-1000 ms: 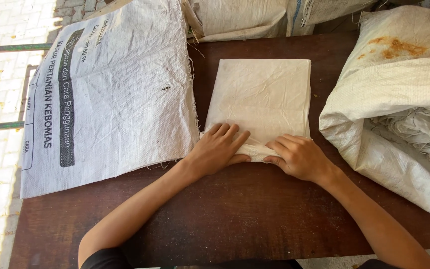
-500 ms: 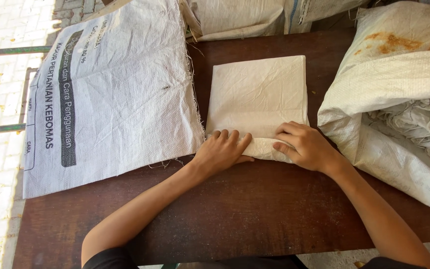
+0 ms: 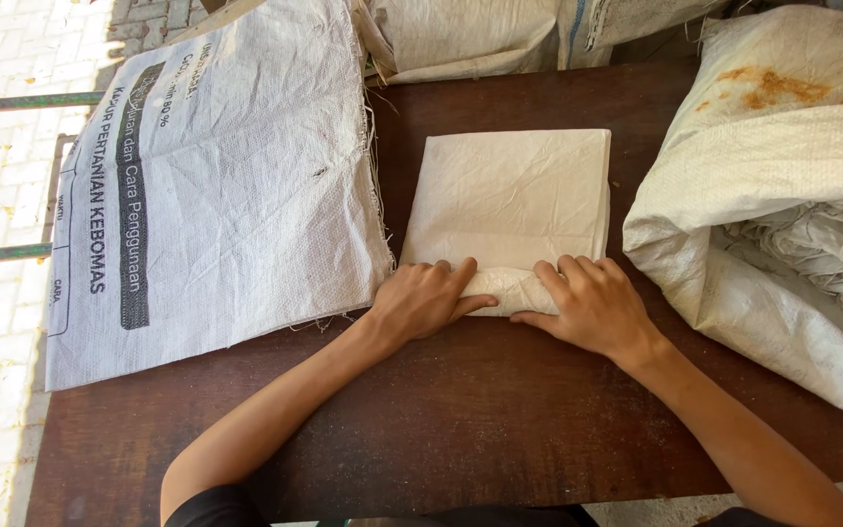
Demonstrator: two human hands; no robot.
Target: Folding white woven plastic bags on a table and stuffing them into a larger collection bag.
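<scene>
Folded cream-white woven plastic sack (image 3: 514,200) lies flat in the middle of the dark brown wooden table (image 3: 461,429), its near edge curled up into a tight roll. Both hands are on that roll. Left hand (image 3: 424,300) sits on the roll's left end, fingers curled over the top and thumb tucked under, gripping the rolled edge. Right hand (image 3: 589,304) clamps the right end the same way, fingers bent over the roll, thumb pointing in toward the other hand along the table. Between the two hands a short stretch of rolled fabric shows. To the left, just beside the folded sack, a large white woven sack with a grey printed band (image 3: 217,185) lies spread out, hanging past the table's left edge. On the right, a bulky stained white sack stuffed with more sacks (image 3: 782,185) rests near the folded one. More pale sacks (image 3: 470,34) pile up at the far edge.
</scene>
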